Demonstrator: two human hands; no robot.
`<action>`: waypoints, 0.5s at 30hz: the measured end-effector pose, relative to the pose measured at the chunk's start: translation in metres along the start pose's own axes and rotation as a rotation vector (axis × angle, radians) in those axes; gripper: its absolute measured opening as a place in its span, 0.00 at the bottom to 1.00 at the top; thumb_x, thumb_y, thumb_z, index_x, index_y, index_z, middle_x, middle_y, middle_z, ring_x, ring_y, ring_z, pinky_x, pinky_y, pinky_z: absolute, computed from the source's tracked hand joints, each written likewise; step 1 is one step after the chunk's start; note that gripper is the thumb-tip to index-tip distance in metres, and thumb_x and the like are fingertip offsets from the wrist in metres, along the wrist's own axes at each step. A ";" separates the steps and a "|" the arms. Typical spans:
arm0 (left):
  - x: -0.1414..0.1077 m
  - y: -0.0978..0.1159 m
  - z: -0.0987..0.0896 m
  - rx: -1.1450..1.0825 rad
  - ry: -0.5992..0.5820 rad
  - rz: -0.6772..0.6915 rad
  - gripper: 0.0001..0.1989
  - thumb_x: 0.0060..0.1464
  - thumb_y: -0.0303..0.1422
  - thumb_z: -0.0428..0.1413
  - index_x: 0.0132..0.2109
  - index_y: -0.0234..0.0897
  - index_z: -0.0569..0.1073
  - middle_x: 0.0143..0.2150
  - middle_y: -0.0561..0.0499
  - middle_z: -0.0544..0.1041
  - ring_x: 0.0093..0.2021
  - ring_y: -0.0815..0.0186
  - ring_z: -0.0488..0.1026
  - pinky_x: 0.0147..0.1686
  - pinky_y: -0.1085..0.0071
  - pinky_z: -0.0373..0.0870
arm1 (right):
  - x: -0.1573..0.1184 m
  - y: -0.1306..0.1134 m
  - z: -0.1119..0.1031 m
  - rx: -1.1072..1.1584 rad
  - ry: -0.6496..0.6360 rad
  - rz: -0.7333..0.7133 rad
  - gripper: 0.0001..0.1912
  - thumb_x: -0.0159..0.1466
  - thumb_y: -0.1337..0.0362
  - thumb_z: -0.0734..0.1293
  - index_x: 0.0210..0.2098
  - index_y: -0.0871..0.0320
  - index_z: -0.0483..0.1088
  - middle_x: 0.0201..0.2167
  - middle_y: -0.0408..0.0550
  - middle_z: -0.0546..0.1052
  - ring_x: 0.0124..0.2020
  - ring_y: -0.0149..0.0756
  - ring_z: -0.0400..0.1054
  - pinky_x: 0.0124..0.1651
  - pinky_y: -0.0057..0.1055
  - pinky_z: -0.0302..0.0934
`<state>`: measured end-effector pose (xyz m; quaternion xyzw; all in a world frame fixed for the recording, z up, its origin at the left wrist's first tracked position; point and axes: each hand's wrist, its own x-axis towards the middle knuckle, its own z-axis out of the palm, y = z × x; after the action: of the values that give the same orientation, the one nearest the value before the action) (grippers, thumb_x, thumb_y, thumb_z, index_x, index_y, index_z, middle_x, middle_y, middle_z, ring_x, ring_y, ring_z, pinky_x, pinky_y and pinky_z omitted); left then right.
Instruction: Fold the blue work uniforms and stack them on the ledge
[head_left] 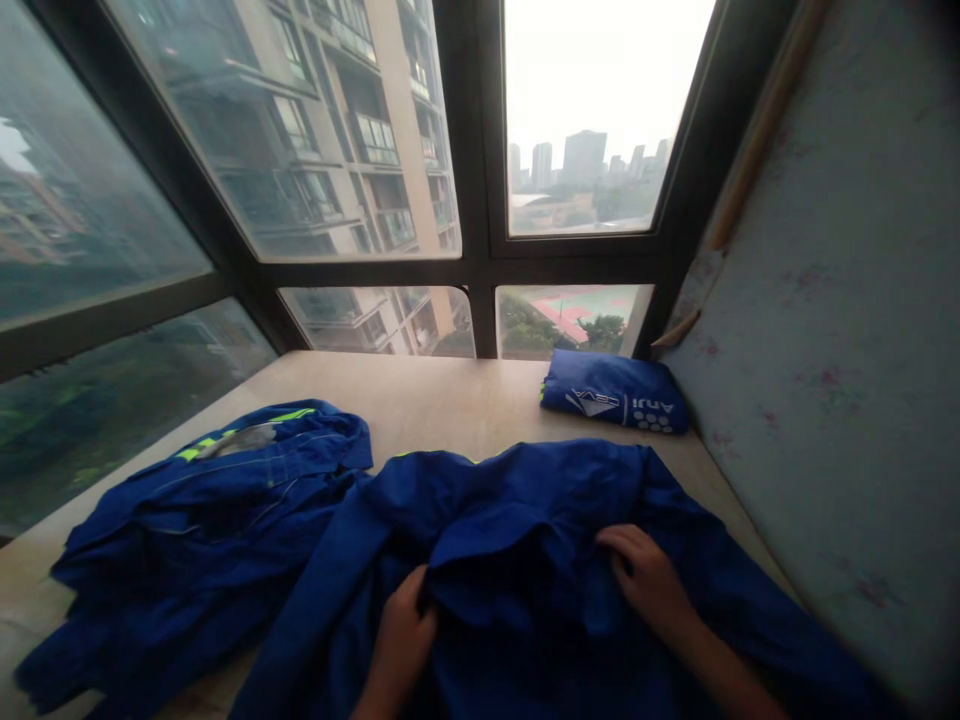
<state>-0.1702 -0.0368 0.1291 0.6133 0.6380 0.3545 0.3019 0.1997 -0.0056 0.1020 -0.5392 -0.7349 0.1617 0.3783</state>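
Works both hands over a dark-blue, long-sleeved cloth garment with thin yellow-green trim (517, 600), spread at near centre on a smooth, pale beige desk (450, 395) with sleeves slanting to near left and near right. Closes the grip of the left hand (405, 630) on a raised cloth edge, left of the garment's middle. Curls the right hand (649, 575) over the cloth on the right; cannot tell there whether to call the grip pinched on a fold or merely resting.

Looks partway along, judging by the lie of the cloth. Counts 1 compact, folded blue bundle with white lettering (585, 380) as done, at far right beside the pale, flower-patterned wall (825, 400). Leaves 2 pieces loose: the garment under the hands, rumpled around a dark hollow, and a creased blue cloth garment with bright yellow-green strips (210, 520) at left. Shows no squared-up fold in either.

Offers the most open room on the far side, along the strip of desk between the creased garment and the bundle, ending at the dark window frame (570, 268). Allows little on the right, with only a thin strip between sleeve and wall. Seems to touch the creased garment at the left shoulder, so risks dragging it in a wide leftward sweep. Does not show the near edge of the desk.
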 end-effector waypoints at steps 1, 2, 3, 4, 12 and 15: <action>-0.001 0.005 -0.001 -0.060 0.044 -0.108 0.18 0.54 0.41 0.53 0.46 0.37 0.79 0.48 0.42 0.81 0.51 0.49 0.76 0.52 0.54 0.72 | -0.001 -0.003 0.001 0.025 0.042 0.050 0.14 0.65 0.66 0.59 0.39 0.53 0.77 0.41 0.50 0.80 0.44 0.44 0.74 0.50 0.43 0.67; -0.001 0.011 -0.002 -0.104 0.100 -0.183 0.20 0.54 0.45 0.53 0.46 0.37 0.78 0.48 0.42 0.81 0.51 0.48 0.76 0.53 0.53 0.72 | 0.000 -0.007 0.001 0.052 0.094 0.102 0.13 0.65 0.64 0.60 0.39 0.54 0.77 0.41 0.51 0.80 0.45 0.45 0.74 0.51 0.43 0.66; 0.001 0.020 -0.004 -0.134 0.146 -0.223 0.22 0.54 0.48 0.53 0.45 0.37 0.78 0.47 0.42 0.81 0.50 0.48 0.76 0.53 0.53 0.71 | 0.003 -0.014 0.001 0.084 0.137 0.153 0.13 0.66 0.61 0.60 0.40 0.54 0.77 0.42 0.52 0.80 0.46 0.46 0.74 0.52 0.43 0.66; 0.003 0.028 -0.005 -0.149 0.170 -0.233 0.23 0.53 0.50 0.53 0.45 0.37 0.78 0.46 0.42 0.81 0.50 0.47 0.76 0.52 0.53 0.71 | 0.007 -0.022 0.002 0.123 0.160 0.202 0.13 0.66 0.59 0.61 0.41 0.55 0.77 0.42 0.52 0.80 0.46 0.46 0.74 0.52 0.43 0.66; 0.001 0.061 0.009 -0.110 0.251 -0.176 0.17 0.45 0.34 0.62 0.46 0.40 0.78 0.47 0.42 0.81 0.52 0.45 0.75 0.56 0.53 0.65 | 0.000 -0.083 0.019 0.364 0.046 0.340 0.20 0.66 0.47 0.61 0.38 0.55 0.77 0.39 0.52 0.80 0.43 0.46 0.74 0.48 0.37 0.65; 0.003 0.064 0.013 -0.405 0.311 -0.287 0.10 0.50 0.32 0.61 0.42 0.38 0.77 0.42 0.43 0.82 0.48 0.50 0.78 0.50 0.58 0.71 | -0.007 -0.092 0.027 0.344 0.082 0.344 0.18 0.64 0.48 0.64 0.39 0.55 0.76 0.39 0.52 0.79 0.42 0.46 0.74 0.48 0.38 0.65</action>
<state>-0.1238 -0.0331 0.1747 0.3825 0.6730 0.5180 0.3638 0.1197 -0.0412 0.1410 -0.5899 -0.5782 0.3245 0.4608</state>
